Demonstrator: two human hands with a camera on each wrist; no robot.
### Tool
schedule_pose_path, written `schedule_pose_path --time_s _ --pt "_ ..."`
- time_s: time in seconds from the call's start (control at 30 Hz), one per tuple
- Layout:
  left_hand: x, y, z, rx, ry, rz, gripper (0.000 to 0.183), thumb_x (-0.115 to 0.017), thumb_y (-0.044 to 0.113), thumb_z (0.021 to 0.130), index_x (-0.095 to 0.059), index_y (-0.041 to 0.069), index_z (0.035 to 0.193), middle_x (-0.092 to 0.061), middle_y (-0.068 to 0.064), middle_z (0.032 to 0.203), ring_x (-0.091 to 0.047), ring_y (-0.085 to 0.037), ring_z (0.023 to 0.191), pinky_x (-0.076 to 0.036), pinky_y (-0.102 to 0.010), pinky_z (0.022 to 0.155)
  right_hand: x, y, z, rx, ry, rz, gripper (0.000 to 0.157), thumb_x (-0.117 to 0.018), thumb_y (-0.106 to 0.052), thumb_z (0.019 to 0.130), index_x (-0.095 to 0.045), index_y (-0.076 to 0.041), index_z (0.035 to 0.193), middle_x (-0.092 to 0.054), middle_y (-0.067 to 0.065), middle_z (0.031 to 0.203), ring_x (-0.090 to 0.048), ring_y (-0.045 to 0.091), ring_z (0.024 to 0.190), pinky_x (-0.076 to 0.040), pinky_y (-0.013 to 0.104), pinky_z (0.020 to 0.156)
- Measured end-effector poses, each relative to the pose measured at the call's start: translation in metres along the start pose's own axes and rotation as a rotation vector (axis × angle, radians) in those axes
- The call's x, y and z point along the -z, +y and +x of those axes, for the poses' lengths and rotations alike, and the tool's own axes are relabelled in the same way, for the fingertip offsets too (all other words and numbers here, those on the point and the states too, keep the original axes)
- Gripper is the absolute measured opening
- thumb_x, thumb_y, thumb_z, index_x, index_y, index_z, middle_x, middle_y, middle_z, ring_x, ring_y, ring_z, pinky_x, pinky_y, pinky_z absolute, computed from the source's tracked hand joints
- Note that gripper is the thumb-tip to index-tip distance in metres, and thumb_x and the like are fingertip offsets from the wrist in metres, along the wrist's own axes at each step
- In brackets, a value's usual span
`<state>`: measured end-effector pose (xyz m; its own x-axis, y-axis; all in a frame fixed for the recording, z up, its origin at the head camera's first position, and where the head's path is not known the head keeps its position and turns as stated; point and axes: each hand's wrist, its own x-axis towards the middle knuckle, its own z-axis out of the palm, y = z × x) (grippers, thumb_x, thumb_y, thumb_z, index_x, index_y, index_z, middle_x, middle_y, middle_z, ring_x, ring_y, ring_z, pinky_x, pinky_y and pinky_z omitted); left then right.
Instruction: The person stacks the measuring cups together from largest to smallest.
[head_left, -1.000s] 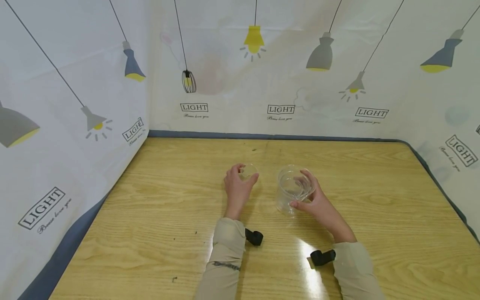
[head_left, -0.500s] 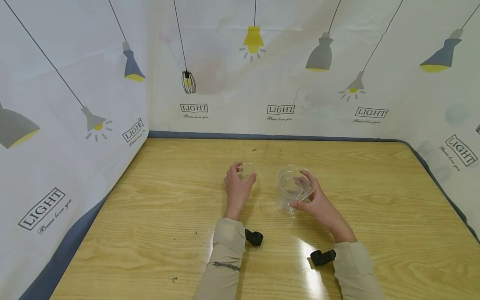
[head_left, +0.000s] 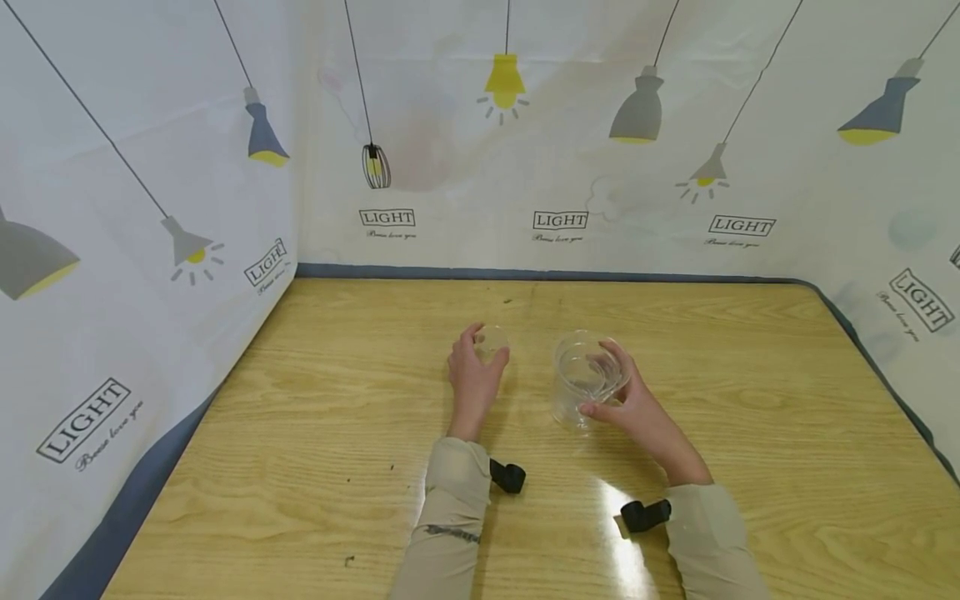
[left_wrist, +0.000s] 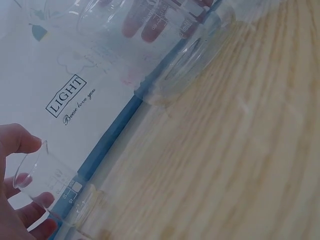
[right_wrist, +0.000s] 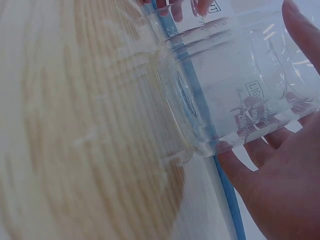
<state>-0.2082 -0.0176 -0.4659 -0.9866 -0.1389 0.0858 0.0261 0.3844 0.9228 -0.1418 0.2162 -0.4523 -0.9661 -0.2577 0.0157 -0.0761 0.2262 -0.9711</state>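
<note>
My left hand (head_left: 477, 371) holds a small clear glass beaker (left_wrist: 55, 185) between thumb and fingers. White graduation marks show on its wall, and its base is right at the tabletop. To the right, my right hand (head_left: 637, 408) grips a larger clear beaker (head_left: 567, 398) from its right side, thumb at the near side and fingers round the far side. Inside the larger beaker, a second glass outline (right_wrist: 257, 65) shows, like a smaller beaker nested in it. Both beakers stand upright with a gap between them. The right fingers are seen through the glass in the left wrist view.
The wood-grain table (head_left: 337, 375) lies under both hands. White cloth walls (head_left: 465, 175) printed with lamps enclose its back and sides, with a blue border (head_left: 420, 272) along the table's back edge. Black wrist cameras (head_left: 510, 477) sit at both cuffs.
My left hand and the small beaker have shifted slightly left and away, widening the gap between the beakers. The right hand keeps its hold on the larger beaker in the same place.
</note>
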Motion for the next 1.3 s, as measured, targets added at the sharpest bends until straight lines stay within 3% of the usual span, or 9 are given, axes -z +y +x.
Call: schedule_pose_path --time_s 0.47,1.0,1.3 --pt "0.0001 -0.0019 0.0006 -0.02 -0.018 0.016 0.059 -0.066 0.036 0.08 -0.04 0.022 0.131 -0.041 0.001 0.126 -0.029 -0.022 0.117 -0.028 -0.046 0.093 0.0014 0.0018 0.0016 0.006 0.015 -0.005 0.089 -0.07 -0.017 0.078 -0.009 -0.035 0.14 -0.024 0.004 0.143 -0.025 0.032 0.128 -0.025 0.055 0.096" --pt "0.002 -0.0028 -0.0002 -0.023 -0.02 -0.037 0.061 -0.067 0.034 0.079 -0.04 0.018 0.131 -0.045 -0.002 0.121 -0.03 -0.021 0.115 -0.03 -0.047 0.091 0.0006 0.0021 0.0012 -0.008 0.016 -0.009 0.088 -0.07 -0.018 0.078 -0.009 -0.037 0.139 -0.023 0.002 0.143 -0.025 0.033 0.128 -0.028 0.055 0.095" --pt "0.0031 -0.0045 0.0002 -0.023 -0.029 -0.019 0.059 -0.067 0.037 0.078 -0.043 0.02 0.129 -0.043 0.001 0.122 -0.03 -0.021 0.116 -0.03 -0.046 0.092 0.0002 0.0011 0.0001 0.002 0.001 -0.022 0.09 -0.069 -0.018 0.079 -0.006 -0.03 0.142 -0.022 0.006 0.144 -0.023 0.035 0.128 -0.025 0.057 0.095"
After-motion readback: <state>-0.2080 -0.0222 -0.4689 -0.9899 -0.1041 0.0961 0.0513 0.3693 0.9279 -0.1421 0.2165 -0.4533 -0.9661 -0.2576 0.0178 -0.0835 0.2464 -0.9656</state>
